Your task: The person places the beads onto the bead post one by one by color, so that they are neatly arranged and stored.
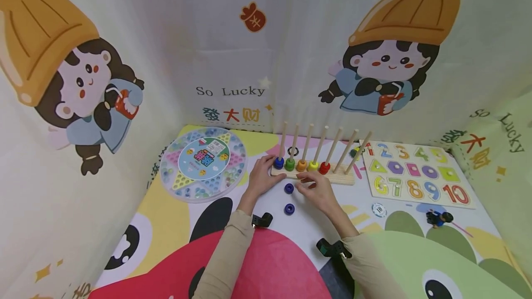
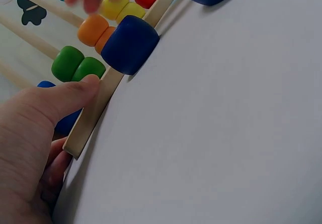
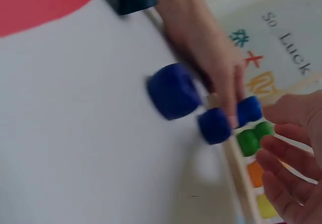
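A wooden peg rack (image 1: pixel 345 178) stands mid-table, its upright pegs leaning away. From the left, beads sit on the pegs: blue (image 1: pixel 279 164), green (image 1: pixel 289 165), orange (image 1: pixel 301 166), yellow (image 1: pixel 313 166) and red (image 1: pixel 324 168); the two right pegs are bare. My left hand (image 1: pixel 261 176) grips the rack's left end, thumb on the front edge, as the left wrist view shows. Two loose dark blue beads, one nearer the rack (image 1: pixel 288 188) and one nearer me (image 1: pixel 289 209), lie in front. My right hand (image 1: pixel 317 190) hovers by the rack's front, fingers loosely bent and holding nothing.
A round marble board game (image 1: pixel 203 164) lies at the left. To the right are a number and shape puzzle board (image 1: pixel 417 174), a poker chip (image 1: pixel 379 210) and a small dark figure (image 1: pixel 438 218). Behind the rack lies a dark ring (image 1: pixel 293 151). A printed curtain hangs around the table.
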Tool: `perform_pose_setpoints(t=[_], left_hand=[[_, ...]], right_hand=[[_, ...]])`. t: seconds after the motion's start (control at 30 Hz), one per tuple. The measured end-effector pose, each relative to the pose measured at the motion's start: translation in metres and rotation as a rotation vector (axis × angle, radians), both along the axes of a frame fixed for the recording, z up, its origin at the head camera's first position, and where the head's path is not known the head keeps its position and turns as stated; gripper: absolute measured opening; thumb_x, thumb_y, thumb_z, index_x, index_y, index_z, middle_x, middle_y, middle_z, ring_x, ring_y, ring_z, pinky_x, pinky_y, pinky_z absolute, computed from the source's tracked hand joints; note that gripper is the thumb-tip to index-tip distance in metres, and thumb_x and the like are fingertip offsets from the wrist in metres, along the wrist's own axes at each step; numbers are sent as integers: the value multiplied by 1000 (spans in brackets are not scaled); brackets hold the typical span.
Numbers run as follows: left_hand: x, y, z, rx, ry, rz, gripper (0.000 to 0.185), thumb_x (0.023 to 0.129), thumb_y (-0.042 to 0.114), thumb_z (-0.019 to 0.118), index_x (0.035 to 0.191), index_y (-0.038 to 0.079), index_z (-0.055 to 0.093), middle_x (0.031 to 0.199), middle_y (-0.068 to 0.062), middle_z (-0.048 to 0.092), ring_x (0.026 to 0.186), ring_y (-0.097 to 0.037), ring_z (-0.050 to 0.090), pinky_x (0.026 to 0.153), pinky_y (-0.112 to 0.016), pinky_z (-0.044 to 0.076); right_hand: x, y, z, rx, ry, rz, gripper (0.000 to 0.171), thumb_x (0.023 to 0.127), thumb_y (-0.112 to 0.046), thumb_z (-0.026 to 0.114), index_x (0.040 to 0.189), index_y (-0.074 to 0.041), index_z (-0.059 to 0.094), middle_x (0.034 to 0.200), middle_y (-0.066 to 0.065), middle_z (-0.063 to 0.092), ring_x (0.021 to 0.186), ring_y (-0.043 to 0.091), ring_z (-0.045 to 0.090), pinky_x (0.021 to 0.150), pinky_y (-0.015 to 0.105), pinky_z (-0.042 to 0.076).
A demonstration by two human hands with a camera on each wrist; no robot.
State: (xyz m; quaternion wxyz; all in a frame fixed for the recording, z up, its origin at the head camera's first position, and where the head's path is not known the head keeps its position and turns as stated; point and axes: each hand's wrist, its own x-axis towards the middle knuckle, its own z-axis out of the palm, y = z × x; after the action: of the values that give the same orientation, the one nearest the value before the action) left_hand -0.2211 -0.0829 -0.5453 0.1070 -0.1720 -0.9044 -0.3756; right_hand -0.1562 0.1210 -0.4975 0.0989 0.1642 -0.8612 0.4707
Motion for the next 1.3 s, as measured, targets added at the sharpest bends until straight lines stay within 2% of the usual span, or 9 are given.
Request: perform_pose_setpoints(t=[0.07,0.2,0.4,0.6,0.73,0.87,1.07,1.17,1.3], left_hand=[[1,0,0,9,13,-5,73,83,48,74,134,-2,59,135,-14,55,122,-33,50,98,-48,45],[1,1,1,8,-22,-4,72,82,42,77,136,-1,57,138,-14,53,125,-34,48,99,-50,44],[1,2,-1,-26,-52,16,73,81,41,79,138,3,56,139,-11,53,123,-30,49,97,-47,46],[2,2,-2,-39,-52,14,74,81,43,78,139,3,55,140,-10,52,124,-29,49,98,-46,45],[1,1,-1,-36,-46,13,72,81,42,78,137,3,57,139,-10,53,125,-30,49,100,-46,44],[1,0,-2,-12,-43,9,70,81,40,79,136,2,58,139,-11,53,126,-31,48,101,-47,43],[1,-2,-5,-25,-63,7,73,81,42,78,138,3,56,140,-10,52,127,-29,47,101,-46,44],[1,-1,-5,-18,-58,5,73,81,42,78,138,2,56,140,-10,52,127,-30,48,101,-46,44],[0,0,-4,-17,-47,4,74,81,42,78,138,1,55,140,-11,53,127,-30,47,101,-46,43]], right_hand=[[0,-4,-8,19,-35,16,27,79,0,78,105,5,72,100,16,71,90,33,69,70,40,58],[0,-12,-18,57,-74,18,29,77,1,79,105,3,72,103,15,71,93,30,67,72,37,58],[3,-18,-27,68,-88,1,32,76,3,80,106,2,72,100,12,72,88,26,68,68,31,56],[5,-17,-23,50,-96,-33,31,77,2,79,107,3,71,99,13,72,87,27,68,69,34,57],[6,-9,-8,36,-72,-75,30,77,1,79,106,3,72,99,15,71,87,30,69,68,35,57],[4,5,9,14,7,-103,29,77,1,80,105,4,73,96,17,70,84,33,69,63,31,56],[5,30,45,-10,107,-148,28,79,1,79,106,5,72,96,18,68,83,37,67,63,25,54],[4,43,69,-15,169,-194,29,80,0,79,107,4,71,100,18,69,81,30,68,63,16,50],[4,59,100,-48,243,-265,30,82,-1,78,111,4,70,104,19,68,80,8,64,66,10,47]])
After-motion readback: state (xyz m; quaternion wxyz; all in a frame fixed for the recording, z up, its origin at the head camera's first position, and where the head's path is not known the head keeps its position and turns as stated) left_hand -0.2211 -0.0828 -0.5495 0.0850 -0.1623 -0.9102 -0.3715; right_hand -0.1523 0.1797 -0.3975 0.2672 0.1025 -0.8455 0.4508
